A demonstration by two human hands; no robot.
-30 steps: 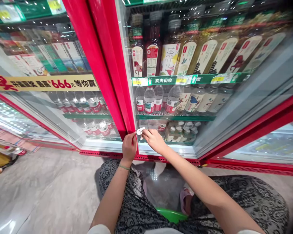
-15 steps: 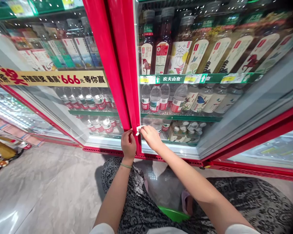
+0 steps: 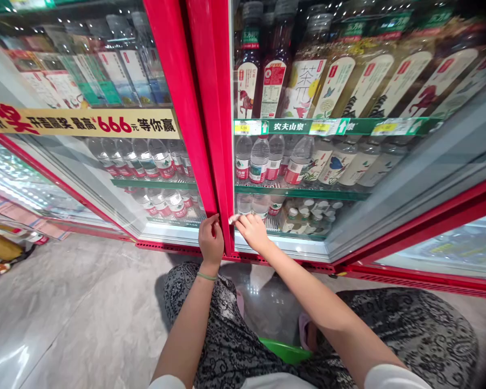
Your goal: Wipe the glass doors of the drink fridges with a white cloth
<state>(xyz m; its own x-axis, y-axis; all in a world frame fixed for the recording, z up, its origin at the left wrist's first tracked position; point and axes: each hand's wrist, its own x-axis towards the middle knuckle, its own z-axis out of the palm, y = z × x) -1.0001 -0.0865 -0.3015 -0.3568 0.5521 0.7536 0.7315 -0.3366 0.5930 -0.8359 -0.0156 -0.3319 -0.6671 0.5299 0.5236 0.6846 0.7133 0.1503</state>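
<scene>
Low on the red door frame of a glass-fronted drinks fridge, my right hand pinches a small crumpled white scrap, like tissue or paper. The scrap is at the frame's edge beside the right glass. Just left of it, my left hand is curled with thumb and fingers close together at the red frame. What those fingertips hold, if anything, I cannot make out. A thin greenish band circles my left wrist.
Behind the right glass, tea bottles fill the upper shelf and water bottles stand below. More water bottles are behind the left glass, under a yellow banner strip. Something green lies low between my patterned-trousered knees.
The white scrap looks more bunched up in my right fingers, and that hand has shifted slightly down. My left hand stays nearly in place. The camera view has tilted a little.
</scene>
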